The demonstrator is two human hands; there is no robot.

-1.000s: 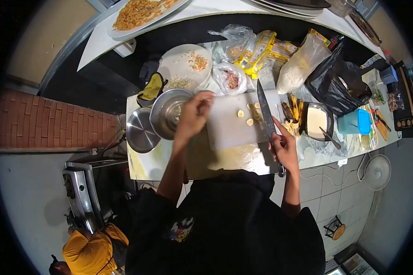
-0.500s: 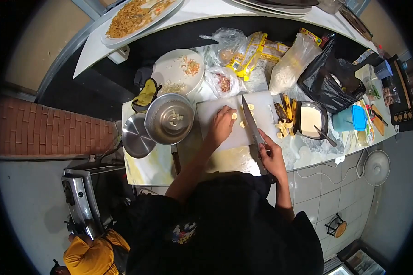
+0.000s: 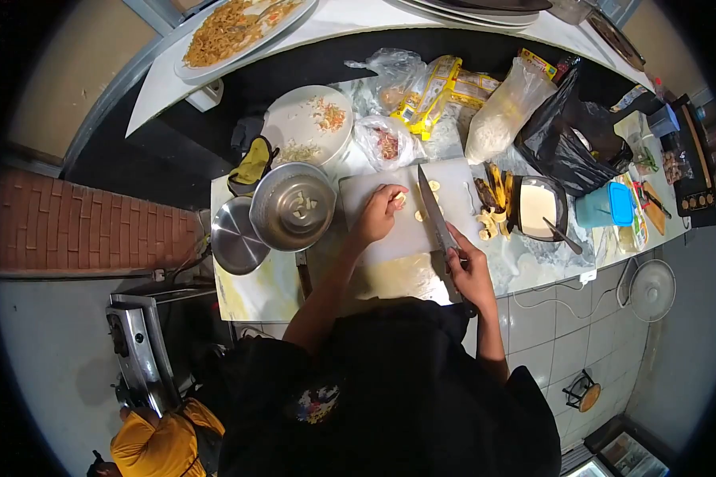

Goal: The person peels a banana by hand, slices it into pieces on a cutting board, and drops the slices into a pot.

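A white cutting board (image 3: 386,242) lies in front of me on the counter. Over its left half, my left hand (image 3: 380,213) is closed around a short piece of banana (image 3: 400,198), whose pale cut end shows at the fingertips. Cut banana slices (image 3: 419,215) lie on the board beside the blade. My right hand (image 3: 471,274) grips a large kitchen knife (image 3: 431,202) by its handle, the blade slanting over the board with its tip pointing away from me. Banana peels (image 3: 497,195) lie just right of the board.
A metal pot (image 3: 266,215) with pale pieces inside stands left, by a round steel lid (image 3: 237,242). A bowl of batter (image 3: 538,208) with a spoon is at right, near a blue container (image 3: 601,207). Behind are a plate (image 3: 282,119) and a black plastic bag (image 3: 553,119).
My left hand has drawn slightly left, away from the blade, with the banana piece in its fingers. The knife and my right hand have barely moved.
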